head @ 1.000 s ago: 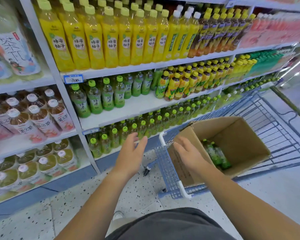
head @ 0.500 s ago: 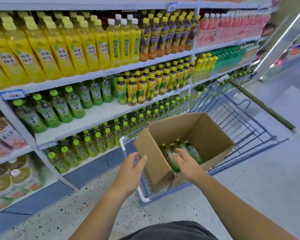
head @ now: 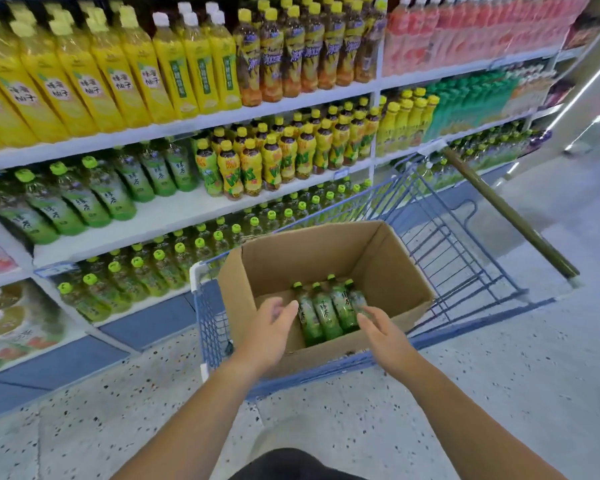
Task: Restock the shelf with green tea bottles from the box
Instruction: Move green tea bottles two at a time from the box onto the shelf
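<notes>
An open cardboard box (head: pixel 388 271) sits in a blue wire cart (head: pixel 465 258). Several green tea bottles (head: pixel 326 311) with green caps lie side by side on the box floor. My left hand (head: pixel 269 325) reaches over the box's near wall, fingers relaxed, just left of the bottles and holding nothing. My right hand (head: pixel 381 329) hovers at the near wall, fingers straight, by the rightmost bottle, also holding nothing. The middle shelf (head: pixel 174 216) carries more green tea bottles (head: pixel 84 199) at its left, with bare white board in front of them.
Small green-capped bottles (head: pixel 146 268) fill the lowest shelf beside the cart. Yellow-labelled tea bottles (head: pixel 281 161) stand to the right on the middle shelf. The cart's brown handle (head: pixel 506 213) slants away at the right. Speckled floor (head: pixel 499 382) spreads around the cart.
The view has swung right and closer to the box. Both hands have moved forward over the box's near wall and now flank the bottles inside.
</notes>
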{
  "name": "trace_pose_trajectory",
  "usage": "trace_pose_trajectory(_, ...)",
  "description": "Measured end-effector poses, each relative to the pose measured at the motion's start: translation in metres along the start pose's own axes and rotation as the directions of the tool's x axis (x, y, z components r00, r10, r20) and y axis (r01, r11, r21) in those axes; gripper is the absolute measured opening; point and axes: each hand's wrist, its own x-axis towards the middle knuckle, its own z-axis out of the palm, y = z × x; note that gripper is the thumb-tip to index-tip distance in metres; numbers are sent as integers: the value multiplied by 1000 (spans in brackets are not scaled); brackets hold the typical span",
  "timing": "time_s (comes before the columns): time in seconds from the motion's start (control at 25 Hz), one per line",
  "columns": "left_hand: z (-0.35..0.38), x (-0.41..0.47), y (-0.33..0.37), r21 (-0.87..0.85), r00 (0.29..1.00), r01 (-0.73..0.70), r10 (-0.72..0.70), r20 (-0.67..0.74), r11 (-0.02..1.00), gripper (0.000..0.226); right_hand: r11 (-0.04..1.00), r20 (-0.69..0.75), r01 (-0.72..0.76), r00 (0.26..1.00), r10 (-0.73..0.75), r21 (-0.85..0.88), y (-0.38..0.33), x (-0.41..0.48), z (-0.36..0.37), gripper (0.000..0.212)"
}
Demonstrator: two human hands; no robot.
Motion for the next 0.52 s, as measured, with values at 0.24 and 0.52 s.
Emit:
trace_pose_trajectory(0.24, 44, 71, -3, 39, 995, 87, -84, -60, 995, 67, 999, 23, -50, 998, 50, -3, 31, 49, -36, 58)
trace_pose_trajectory(0.52, 91, 177, -30, 144, 985, 172, -167, -47, 975, 65, 997, 148, -31, 988, 40, -64, 36, 163, -53, 58)
